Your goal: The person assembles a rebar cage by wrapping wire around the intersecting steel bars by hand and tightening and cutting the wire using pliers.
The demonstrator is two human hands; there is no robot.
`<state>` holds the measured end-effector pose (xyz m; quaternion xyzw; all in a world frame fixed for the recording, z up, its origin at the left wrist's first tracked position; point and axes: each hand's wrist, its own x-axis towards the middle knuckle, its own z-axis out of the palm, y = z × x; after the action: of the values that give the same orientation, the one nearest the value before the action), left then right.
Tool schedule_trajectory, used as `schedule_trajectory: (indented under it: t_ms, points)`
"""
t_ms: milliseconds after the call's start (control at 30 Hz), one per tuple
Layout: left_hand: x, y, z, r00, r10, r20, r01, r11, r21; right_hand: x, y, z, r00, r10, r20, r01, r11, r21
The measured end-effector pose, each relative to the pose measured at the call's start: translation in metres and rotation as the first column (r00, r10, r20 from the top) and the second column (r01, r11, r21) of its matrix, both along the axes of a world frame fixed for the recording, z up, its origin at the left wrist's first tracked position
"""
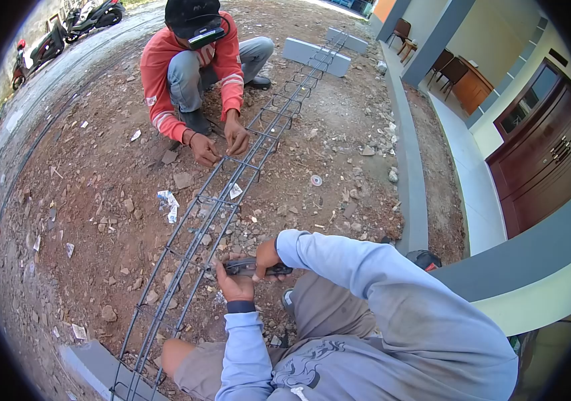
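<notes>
A long cage of steel rebar [180, 271] with stirrups runs diagonally from the near left to the far right. Beside its right edge, my right hand [267, 259] is closed round a dark pliers-like tool [240, 267]; its exact kind is unclear. My left hand [235, 286] is at the tool's left end, palm up, its thumb next to the nearest bar. Its fingers are curled and partly hidden behind the tool, so I cannot make out whether it also pinches a wire or the bar.
Across the cage a co-worker in a red top [155, 73] squats with both hands on a stirrup joint. Grey blocks [315, 57] support the cage's far end, another grey block [95, 367] its near end. Rubble covers the ground; a raised kerb [414, 180] is at right.
</notes>
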<state>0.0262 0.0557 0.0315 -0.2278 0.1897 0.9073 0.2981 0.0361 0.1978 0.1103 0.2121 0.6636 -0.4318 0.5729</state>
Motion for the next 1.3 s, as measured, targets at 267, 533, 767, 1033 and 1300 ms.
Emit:
schedule_trajectory:
  t_ms: [267,533,767,1033,1300]
  points:
    - [-0.008,-0.003,-0.018,0.997,-0.002,0.082,-0.009,0.991,0.132,0.046,-0.043,0.016,0.753,0.375,-0.540,0.025,0.805,0.593]
    - [-0.019,0.015,-0.031,0.983,-0.006,0.182,0.036,0.986,-0.160,0.060,-0.056,-0.005,0.577,0.620,-0.531,0.086,0.601,0.795]
    - [-0.009,-0.012,-0.001,0.994,-0.033,0.104,0.048,0.989,-0.141,0.041,-0.028,0.001,0.893,-0.447,0.058,0.450,0.883,-0.129]
    - [-0.015,-0.009,-0.035,0.992,-0.108,0.067,0.125,0.927,-0.353,0.073,-0.071,0.008,0.532,0.521,-0.668,0.111,0.739,0.664]
    - [-0.011,-0.043,-0.021,0.987,-0.103,0.126,0.138,0.940,-0.312,0.058,-0.073,-0.001,0.872,-0.312,-0.377,0.320,0.947,-0.043]
